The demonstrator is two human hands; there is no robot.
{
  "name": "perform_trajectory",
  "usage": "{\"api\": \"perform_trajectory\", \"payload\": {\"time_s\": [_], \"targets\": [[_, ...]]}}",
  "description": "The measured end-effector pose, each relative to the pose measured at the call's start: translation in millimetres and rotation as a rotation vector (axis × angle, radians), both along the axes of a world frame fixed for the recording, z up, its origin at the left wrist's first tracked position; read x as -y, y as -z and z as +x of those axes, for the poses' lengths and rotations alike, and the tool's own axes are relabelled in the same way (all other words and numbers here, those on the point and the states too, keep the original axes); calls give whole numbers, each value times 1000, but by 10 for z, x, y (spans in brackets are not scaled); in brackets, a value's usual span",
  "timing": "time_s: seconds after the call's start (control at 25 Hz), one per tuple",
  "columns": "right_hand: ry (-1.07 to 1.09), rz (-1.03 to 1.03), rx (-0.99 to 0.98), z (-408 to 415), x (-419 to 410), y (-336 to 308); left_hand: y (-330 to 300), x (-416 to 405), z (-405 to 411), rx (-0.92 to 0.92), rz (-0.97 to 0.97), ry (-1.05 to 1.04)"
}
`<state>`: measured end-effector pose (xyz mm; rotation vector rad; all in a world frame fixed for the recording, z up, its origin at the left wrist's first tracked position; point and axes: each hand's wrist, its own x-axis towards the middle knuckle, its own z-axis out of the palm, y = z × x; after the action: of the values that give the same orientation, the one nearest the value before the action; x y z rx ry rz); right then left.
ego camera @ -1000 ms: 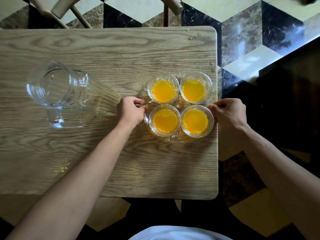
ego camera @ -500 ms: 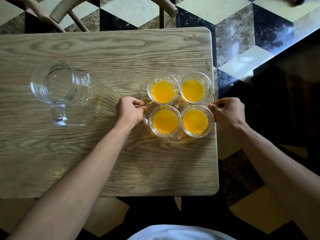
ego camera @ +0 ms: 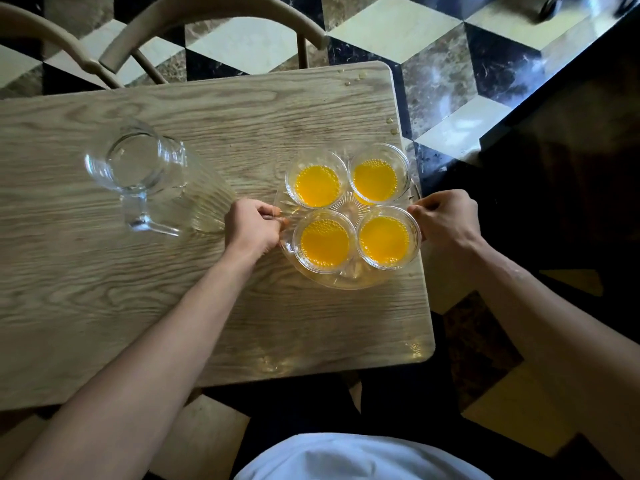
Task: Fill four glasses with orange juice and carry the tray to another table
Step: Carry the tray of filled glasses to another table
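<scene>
Filling: all four glasses (ego camera: 353, 209) hold orange juice, each well below the rim, so I judge the pouring finished.
Tray: the clear glass tray (ego camera: 341, 280) carries the four glasses in a two-by-two cluster, rims close or touching. It sits at the right end of the wooden surface (ego camera: 138, 289), near the right edge; whether it is already off the wood or only about to lift I cannot tell.
Left hand: the left hand (ego camera: 254, 228) has its fingers curled round the tray's left edge, thumb on top, pinching the rim.
Right hand: the right hand (ego camera: 446, 220) has its fingers curled at the tray's right edge, just beside the near right glass, gripping the rim.
Left to do: lift the tray and carry it to another table. This is the whole of the carrying step, as I judge it.
Jug: an empty clear jug (ego camera: 152, 181) stands on the surface to the left of the tray, near the left hand but apart from the tray.
Chairs: curved chair backs (ego camera: 214, 32) stand behind the far edge of the surface.
Spills: a few drops (ego camera: 353, 79) lie near the far right corner of the surface.
In the way: a dark block (ego camera: 571, 150) lies close on the right, perhaps another table; the floor (ego camera: 450, 74) between is a narrow strip. The liquid may slosh if the tray tips.
</scene>
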<state>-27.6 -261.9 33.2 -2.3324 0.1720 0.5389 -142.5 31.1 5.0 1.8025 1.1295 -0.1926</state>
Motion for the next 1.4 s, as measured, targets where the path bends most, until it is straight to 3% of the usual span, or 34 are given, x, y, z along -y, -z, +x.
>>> {"api": "perform_trajectory", "payload": {"time_s": [0.52, 1.08, 1.4], "targets": [[-154, 15, -30, -361, 167, -395, -406, 451, -909, 54, -17, -203], [-782, -10, -56, -1140, -604, -725, -747, 1165, -2828, 38, -17, -843], [-1095, -25, -48, -2057, -1450, -800, -852, 1234, -3933, 2, 44, -1136]]}}
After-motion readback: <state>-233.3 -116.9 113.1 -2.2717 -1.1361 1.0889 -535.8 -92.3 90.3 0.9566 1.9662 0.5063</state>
